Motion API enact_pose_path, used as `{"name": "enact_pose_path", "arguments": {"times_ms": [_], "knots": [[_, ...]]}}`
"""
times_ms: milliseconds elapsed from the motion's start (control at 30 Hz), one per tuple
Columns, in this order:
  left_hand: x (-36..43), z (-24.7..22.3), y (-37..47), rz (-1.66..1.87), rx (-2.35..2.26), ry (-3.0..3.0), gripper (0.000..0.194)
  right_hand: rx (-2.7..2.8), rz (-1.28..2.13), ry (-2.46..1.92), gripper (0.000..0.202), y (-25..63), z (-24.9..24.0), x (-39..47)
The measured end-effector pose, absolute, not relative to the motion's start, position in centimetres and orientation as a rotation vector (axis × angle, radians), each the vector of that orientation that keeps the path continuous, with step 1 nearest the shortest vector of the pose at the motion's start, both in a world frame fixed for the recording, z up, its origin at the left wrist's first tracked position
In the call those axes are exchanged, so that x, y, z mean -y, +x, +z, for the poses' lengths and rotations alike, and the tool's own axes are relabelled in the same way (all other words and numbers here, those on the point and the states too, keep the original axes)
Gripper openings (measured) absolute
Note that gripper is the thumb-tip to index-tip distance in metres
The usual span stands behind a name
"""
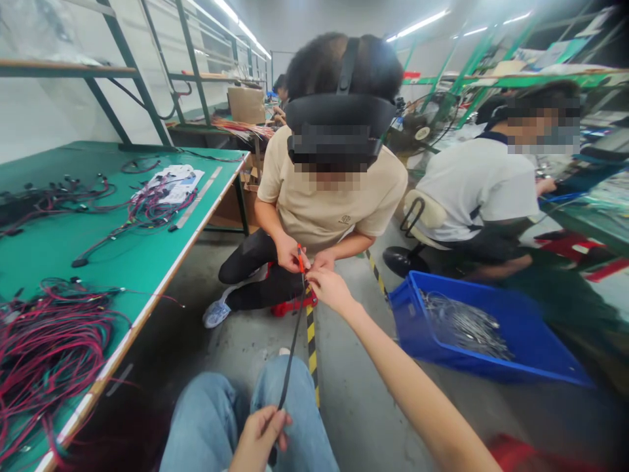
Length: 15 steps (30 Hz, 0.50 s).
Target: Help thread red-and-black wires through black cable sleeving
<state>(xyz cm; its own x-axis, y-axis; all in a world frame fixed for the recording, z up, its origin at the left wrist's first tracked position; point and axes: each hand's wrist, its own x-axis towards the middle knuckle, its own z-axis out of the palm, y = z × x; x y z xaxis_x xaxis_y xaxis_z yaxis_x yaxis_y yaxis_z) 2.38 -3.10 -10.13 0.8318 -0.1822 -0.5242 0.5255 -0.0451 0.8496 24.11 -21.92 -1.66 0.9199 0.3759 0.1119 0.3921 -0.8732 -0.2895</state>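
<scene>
Green table (135,262) to my left, red wires (59,347) atop, blue bin (413,328) to my right, grey cables (466,324) inside.

This is a cable workshop, shown by heaps of red-and-black wires (54,347) on a green workbench (130,259), a blue crate (442,354), striped floor tape (310,334), strip lights (417,25) and a co-worker (481,183) seated at another bench (584,226).

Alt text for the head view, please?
A left hand grips a black cord; the right hand is at its far end, close to a co-worker in a black headset, whose hand holds a red tool. Piled red-and-black wires cover part of a green table at left; a blue bin holds grey cables at right.
</scene>
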Motion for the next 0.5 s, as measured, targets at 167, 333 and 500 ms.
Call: {"name": "enact_pose_path", "arguments": {"times_ms": [167,333,500], "knots": [[3.0,-10.4,2.5,-0.575,-0.300,1.481,0.058,0.547,-0.046,-2.745,0.016,24.7,-1.9,21.8],[3.0,-10.3,2.5,-0.591,-0.301,1.442,0.057,0.493,-0.036,-2.729,0.013,25.4,-2.3,21.7],[3.0,-10.1,2.4,-0.596,-0.310,1.441,0.058,0.469,-0.028,-2.702,0.011,25.6,-2.5,21.9]]}}
